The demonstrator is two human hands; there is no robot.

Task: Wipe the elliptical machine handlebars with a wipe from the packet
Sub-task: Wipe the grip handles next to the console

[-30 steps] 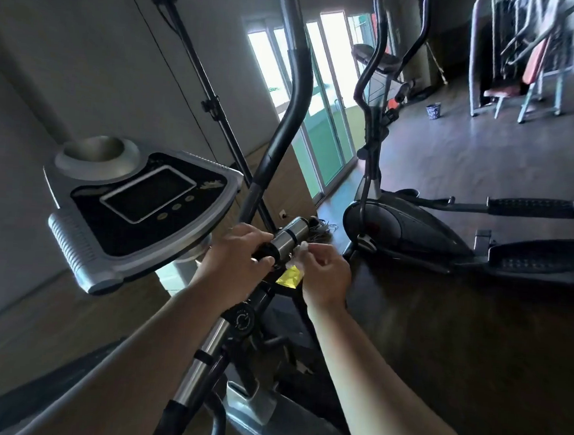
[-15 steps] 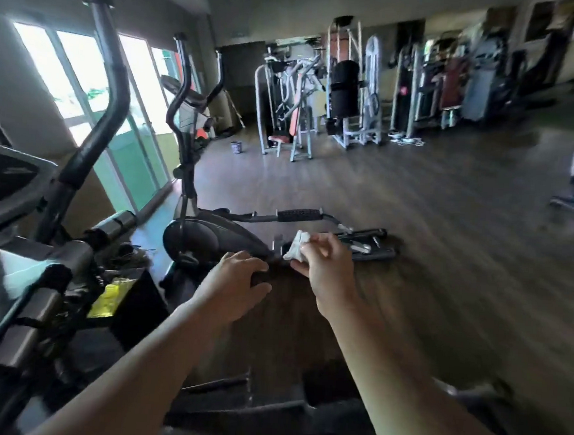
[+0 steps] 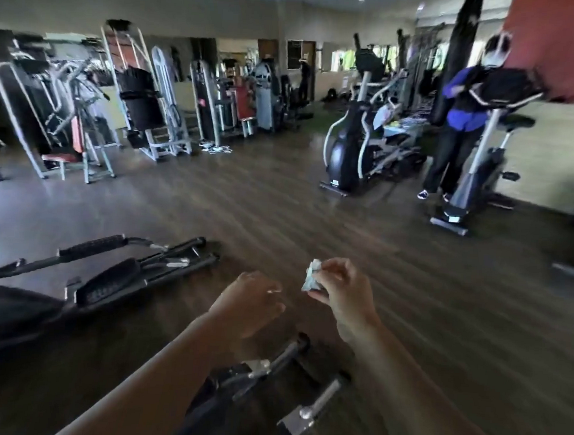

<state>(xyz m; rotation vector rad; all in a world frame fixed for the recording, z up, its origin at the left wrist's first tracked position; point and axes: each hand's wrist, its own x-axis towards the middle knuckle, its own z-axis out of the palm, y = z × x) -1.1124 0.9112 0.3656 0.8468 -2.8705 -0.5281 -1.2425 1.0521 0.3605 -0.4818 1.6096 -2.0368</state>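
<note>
My right hand (image 3: 341, 296) pinches a crumpled white wipe (image 3: 311, 280) in front of me, over the wooden floor. A short way to its left, my left hand (image 3: 249, 303) hangs with loosely curled fingers and holds nothing. The handlebars and console of my elliptical are out of view. Only its rear frame and pedal rails (image 3: 267, 379) show below my forearms. The wipe packet is not in sight.
A second elliptical's pedals (image 3: 112, 273) lie at the lower left. Weight machines (image 3: 140, 105) line the far wall. Another elliptical (image 3: 351, 147) and an exercise bike (image 3: 479, 169) stand at the right, with a person (image 3: 462, 121) in a blue top beside the bike. Wooden floor (image 3: 313, 212) spreads between.
My view has swung far to the right, away from the console and handlebar. Both hands left the handlebar grip; the right hand still carries the wipe.
</note>
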